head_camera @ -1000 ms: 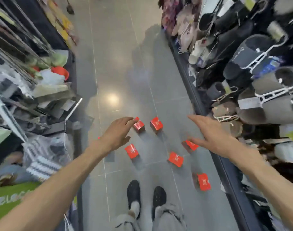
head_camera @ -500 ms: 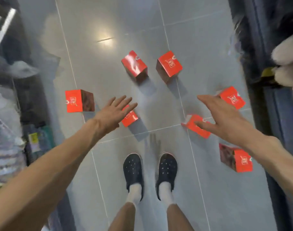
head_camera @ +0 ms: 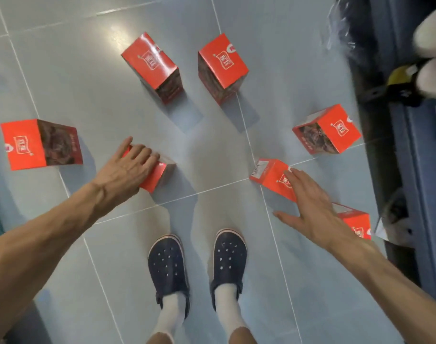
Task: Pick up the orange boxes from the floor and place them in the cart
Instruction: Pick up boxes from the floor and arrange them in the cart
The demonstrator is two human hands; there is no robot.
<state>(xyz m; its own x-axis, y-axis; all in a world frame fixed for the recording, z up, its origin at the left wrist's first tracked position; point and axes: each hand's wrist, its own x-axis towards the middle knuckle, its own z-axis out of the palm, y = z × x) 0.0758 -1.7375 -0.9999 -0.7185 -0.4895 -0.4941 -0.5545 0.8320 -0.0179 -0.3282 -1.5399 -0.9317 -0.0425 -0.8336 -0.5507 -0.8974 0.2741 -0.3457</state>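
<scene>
Boxes lie scattered on the grey tiled floor (head_camera: 112, 100), seven orange ones ringed around the person's dark clogs (head_camera: 168, 264). The left hand (head_camera: 124, 170) lies over the box nearest the clogs on the left (head_camera: 155, 176), fingers curled on its top and hiding most of it; whether it is gripped or only touched is unclear. The right hand (head_camera: 311, 212) is spread wide, fingertips on the box just ahead of the clogs to the right (head_camera: 271, 175), thumb held apart from it. Behind that wrist another box (head_camera: 355, 220) shows only partly, its near end covered by the arm. Farther from the clogs stand two boxes ahead (head_camera: 152, 65) (head_camera: 221, 65), one far left (head_camera: 39, 144) and one to the right (head_camera: 328, 130). Print on all of them is too blurred to read. A dark shelf base (head_camera: 415, 170) runs along the right edge, with smeared pale goods cut off at the top corner.
</scene>
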